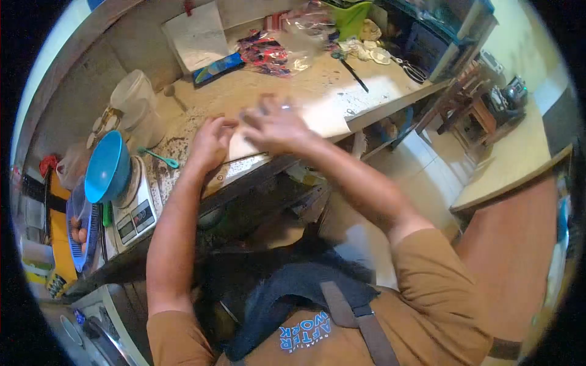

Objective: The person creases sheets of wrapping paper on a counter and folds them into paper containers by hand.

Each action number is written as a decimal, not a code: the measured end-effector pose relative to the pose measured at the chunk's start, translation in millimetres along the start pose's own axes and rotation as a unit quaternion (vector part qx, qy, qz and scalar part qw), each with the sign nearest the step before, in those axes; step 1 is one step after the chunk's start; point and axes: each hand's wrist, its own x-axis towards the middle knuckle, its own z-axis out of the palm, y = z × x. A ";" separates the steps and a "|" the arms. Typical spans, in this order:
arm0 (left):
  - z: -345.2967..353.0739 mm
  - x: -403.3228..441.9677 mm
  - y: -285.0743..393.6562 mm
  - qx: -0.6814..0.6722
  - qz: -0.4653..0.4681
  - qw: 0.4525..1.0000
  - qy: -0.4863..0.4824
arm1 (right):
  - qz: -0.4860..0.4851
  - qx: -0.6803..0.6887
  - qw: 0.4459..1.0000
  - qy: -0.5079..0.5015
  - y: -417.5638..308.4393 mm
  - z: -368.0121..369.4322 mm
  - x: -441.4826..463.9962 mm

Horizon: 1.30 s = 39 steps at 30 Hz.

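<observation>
A pale flat sheet (pixel 326 119) lies along the front edge of the worktop, its right end brightly lit. My left hand (pixel 212 143) is at the sheet's left end, with its fingers bent; what they hold, if anything, is hidden. Over the sheet, just right of it, my right hand (pixel 273 125) is spread and blurred by motion, with a ring on one finger. Whether its palm touches the sheet cannot be made out. A turquoise spoon (pixel 160 157) and dark crumbs lie left of my hands.
A blue bowl (pixel 108 168) stands on a kitchen scale (pixel 137 216) at the left, beside a basket of eggs (pixel 79 235). Behind are clear plastic tubs (pixel 134 100), a blue packet (pixel 218 69), crumpled wrappers (pixel 265 53), a black knife (pixel 354 75) and scissors (pixel 414 72).
</observation>
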 end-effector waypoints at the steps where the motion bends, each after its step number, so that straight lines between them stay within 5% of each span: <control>1: 2.5 2.4 -3.6 -0.025 -0.010 1.000 0.006 | -0.032 -0.009 0.999 0.023 -11.2 12.4 10.0; 8: 2.1 -6.1 -8.8 0.054 0.020 0.990 0.126 | 0.050 -0.019 0.998 -0.012 29.2 -9.5 -7.6; 11: -5.8 -13.6 10.1 0.045 0.001 0.997 0.063 | 0.156 -0.023 0.986 -0.057 62.2 -46.7 -37.3; 12: -9.6 -15.2 15.2 0.050 0.011 0.998 0.047 | 0.155 -0.028 0.987 0.021 84.7 -32.7 -42.6; 14: -10.3 -17.1 11.6 0.083 0.055 0.994 0.048 | 0.101 -0.020 0.989 0.103 104.9 -30.8 -69.0; 16: -18.3 -24.3 29.1 0.060 0.071 0.994 0.058 | 0.097 -0.017 0.993 0.063 100.3 -34.9 -97.4; 17: -16.8 -19.3 21.6 0.063 0.104 0.989 0.083 | 0.035 -0.010 0.990 0.139 113.0 -13.3 -110.1; 20: -36.8 -2.0 27.9 0.068 0.160 0.981 0.086 | 0.044 0.208 0.969 0.129 65.6 -28.7 -156.6; 24: -51.1 18.6 1.9 0.225 0.214 0.944 0.109 | -0.050 0.132 0.976 0.167 -2.1 -8.1 -166.4; 25: -51.8 19.0 -4.9 0.224 0.161 0.957 0.084 | -0.063 0.117 0.979 0.155 -15.8 6.2 -156.4; 30: -82.2 -27.4 42.1 0.306 0.201 0.924 0.112 | -0.142 0.087 0.983 0.079 -63.5 15.9 -128.6; 37: -67.3 -117.8 83.8 0.386 0.303 0.871 -0.037 | -0.119 -0.073 0.990 -0.006 19.4 -24.1 -129.4; 39: -50.8 -121.9 92.1 0.349 0.228 0.907 -0.058 | -0.145 -0.031 0.988 0.037 34.9 -18.5 -111.6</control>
